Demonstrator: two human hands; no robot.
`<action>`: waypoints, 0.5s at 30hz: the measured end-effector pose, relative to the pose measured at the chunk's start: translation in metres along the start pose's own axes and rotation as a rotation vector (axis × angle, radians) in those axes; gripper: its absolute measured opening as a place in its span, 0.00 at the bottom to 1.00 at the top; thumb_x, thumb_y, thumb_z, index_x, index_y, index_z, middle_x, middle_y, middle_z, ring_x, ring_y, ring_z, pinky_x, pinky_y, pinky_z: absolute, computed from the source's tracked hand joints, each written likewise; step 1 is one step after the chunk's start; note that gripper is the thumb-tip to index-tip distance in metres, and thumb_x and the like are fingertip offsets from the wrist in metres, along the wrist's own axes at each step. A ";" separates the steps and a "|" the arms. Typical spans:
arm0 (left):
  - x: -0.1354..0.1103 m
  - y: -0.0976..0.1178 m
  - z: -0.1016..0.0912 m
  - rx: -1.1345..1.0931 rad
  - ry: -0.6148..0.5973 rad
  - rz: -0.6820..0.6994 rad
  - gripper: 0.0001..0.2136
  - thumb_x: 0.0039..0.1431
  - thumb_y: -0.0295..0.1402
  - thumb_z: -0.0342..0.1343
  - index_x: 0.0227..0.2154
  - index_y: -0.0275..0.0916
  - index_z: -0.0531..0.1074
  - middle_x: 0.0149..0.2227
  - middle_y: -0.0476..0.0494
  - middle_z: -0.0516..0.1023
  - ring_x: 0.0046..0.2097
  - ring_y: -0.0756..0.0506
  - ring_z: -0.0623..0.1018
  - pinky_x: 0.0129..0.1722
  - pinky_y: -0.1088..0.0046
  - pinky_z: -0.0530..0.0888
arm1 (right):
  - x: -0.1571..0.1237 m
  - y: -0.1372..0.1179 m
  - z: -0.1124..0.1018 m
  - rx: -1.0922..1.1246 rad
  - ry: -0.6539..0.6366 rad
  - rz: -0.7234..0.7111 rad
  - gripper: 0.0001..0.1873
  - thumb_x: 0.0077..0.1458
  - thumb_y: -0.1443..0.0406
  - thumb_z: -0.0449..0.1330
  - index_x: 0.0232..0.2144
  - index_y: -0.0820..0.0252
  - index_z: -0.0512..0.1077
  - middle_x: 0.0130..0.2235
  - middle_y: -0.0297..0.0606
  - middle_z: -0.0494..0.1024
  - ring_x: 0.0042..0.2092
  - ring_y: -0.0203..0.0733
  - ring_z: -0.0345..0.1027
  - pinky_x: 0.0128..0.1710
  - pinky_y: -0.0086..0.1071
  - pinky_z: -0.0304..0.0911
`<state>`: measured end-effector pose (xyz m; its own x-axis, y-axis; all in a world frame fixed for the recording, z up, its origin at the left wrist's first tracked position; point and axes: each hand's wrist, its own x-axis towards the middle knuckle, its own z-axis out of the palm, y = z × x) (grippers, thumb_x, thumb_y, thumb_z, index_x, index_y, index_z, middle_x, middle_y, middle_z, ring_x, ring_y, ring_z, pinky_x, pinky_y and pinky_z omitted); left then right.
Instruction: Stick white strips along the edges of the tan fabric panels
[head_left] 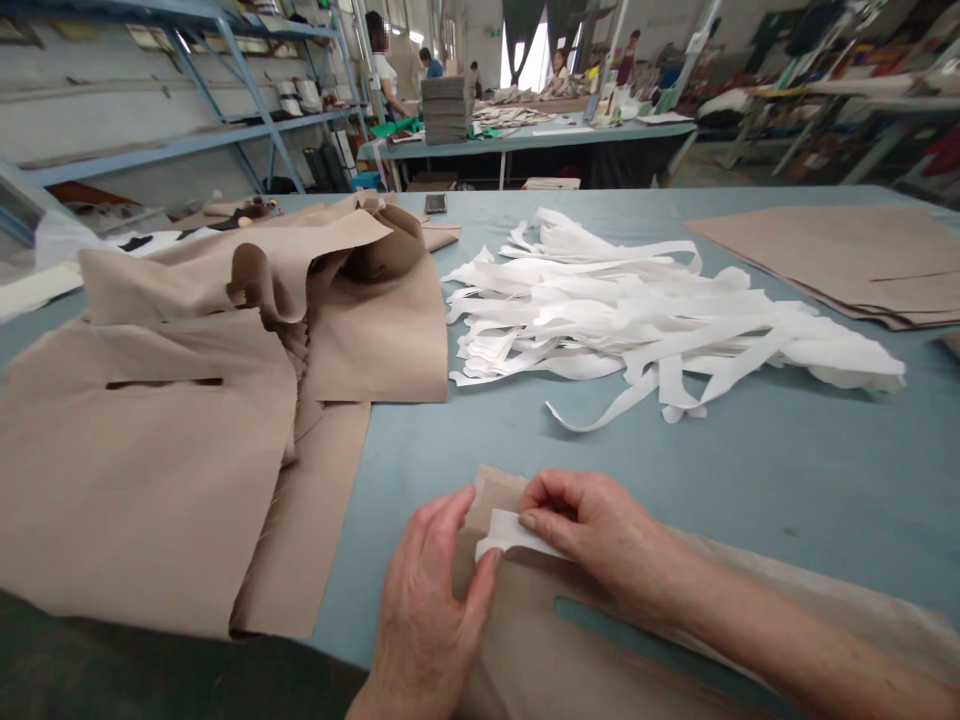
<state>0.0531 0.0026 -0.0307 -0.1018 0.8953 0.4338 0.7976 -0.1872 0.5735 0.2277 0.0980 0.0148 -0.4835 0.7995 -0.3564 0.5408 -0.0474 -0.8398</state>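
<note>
A white fabric strip point(504, 530) lies along the edge of a taupe cloth panel point(517, 640) with a long slot cut in it. My right hand point(600, 530) pinches the strip between thumb and fingertips; part of the strip is hidden beneath it. To the strip's left, my left hand point(427, 595) rests on the panel's edge. Its thumb and fingers are spread apart, the thumb tip touching the strip's near left corner. Farther back on the table is a loose heap of white strips point(600, 310).
Rumpled taupe cloth pieces point(150, 450) cover the left side of the blue-green table point(420, 470). Flat taupe panels point(840, 250) lie at the back right. A small dark object point(436, 204) sits near the far edge. Several people are around another table point(555, 135) beyond.
</note>
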 end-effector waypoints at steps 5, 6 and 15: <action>-0.002 -0.004 -0.006 0.047 0.002 0.003 0.20 0.66 0.37 0.53 0.58 0.38 0.62 0.46 0.38 0.74 0.42 0.45 0.77 0.40 0.68 0.78 | 0.011 0.001 0.000 0.006 0.018 0.027 0.08 0.55 0.62 0.56 0.27 0.59 0.71 0.23 0.29 0.69 0.25 0.33 0.58 0.26 0.27 0.54; -0.002 -0.005 -0.006 0.066 0.011 0.014 0.20 0.66 0.37 0.52 0.58 0.37 0.62 0.47 0.38 0.74 0.43 0.45 0.77 0.41 0.68 0.78 | 0.013 0.001 0.000 0.006 0.022 0.031 0.08 0.56 0.62 0.55 0.28 0.59 0.71 0.23 0.29 0.69 0.25 0.33 0.59 0.26 0.27 0.54; -0.002 -0.005 -0.003 0.144 -0.068 0.103 0.18 0.65 0.31 0.53 0.56 0.40 0.67 0.45 0.41 0.73 0.45 0.44 0.75 0.44 0.67 0.77 | 0.025 0.003 0.001 -0.202 0.091 -0.028 0.08 0.56 0.64 0.56 0.28 0.58 0.73 0.21 0.29 0.70 0.23 0.34 0.60 0.25 0.28 0.53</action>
<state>0.0478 0.0005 -0.0328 0.0211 0.9005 0.4343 0.8789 -0.2237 0.4213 0.2163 0.1175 0.0026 -0.4407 0.8502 -0.2881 0.6598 0.0891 -0.7462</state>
